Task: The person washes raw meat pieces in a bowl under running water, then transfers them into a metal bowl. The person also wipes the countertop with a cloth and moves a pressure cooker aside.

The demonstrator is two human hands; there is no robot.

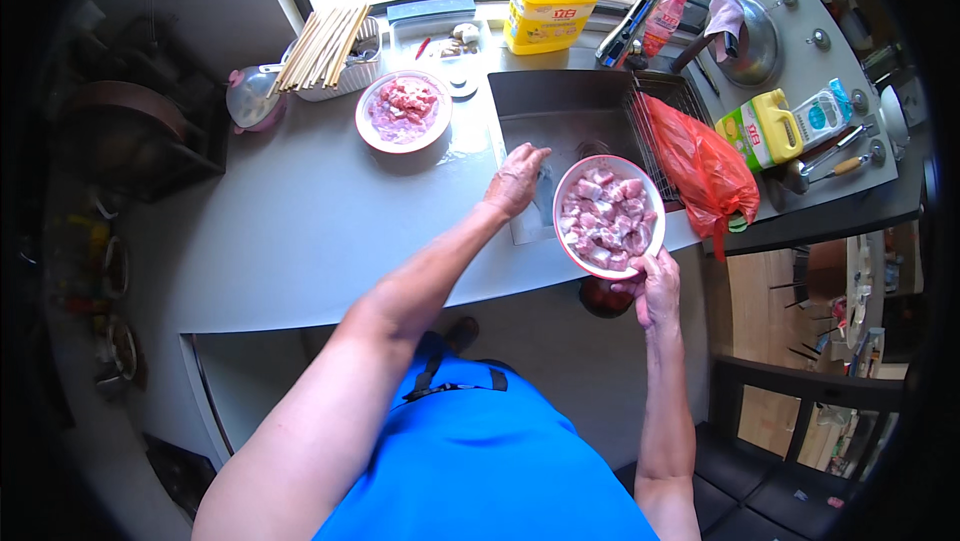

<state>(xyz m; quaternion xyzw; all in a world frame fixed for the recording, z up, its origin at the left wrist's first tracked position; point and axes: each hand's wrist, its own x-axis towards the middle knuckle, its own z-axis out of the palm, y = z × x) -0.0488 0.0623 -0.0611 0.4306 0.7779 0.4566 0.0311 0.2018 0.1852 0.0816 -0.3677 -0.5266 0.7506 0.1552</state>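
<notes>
My right hand (654, 284) grips the near rim of a white bowl with a red edge (557, 218), held over the near side of the sink (562, 109). Chunks of raw meat (606, 217) fill that bowl. Over the sink's left edge is my left hand (519, 179), its fingers bent together; whether they pinch anything cannot be made out. A second red-rimmed bowl (363, 128) stands on the counter (300, 226) left of the sink, with raw meat (407, 109) in it.
A red plastic bag (701, 166) lies by the wire rack (649, 136) at the sink's right. Behind stand a yellow detergent jug (547, 15), the faucet (637, 12) and a clear tray (409, 34). Chopsticks (319, 49) lie across a basket; a pink-based lidded container (256, 98) is at left.
</notes>
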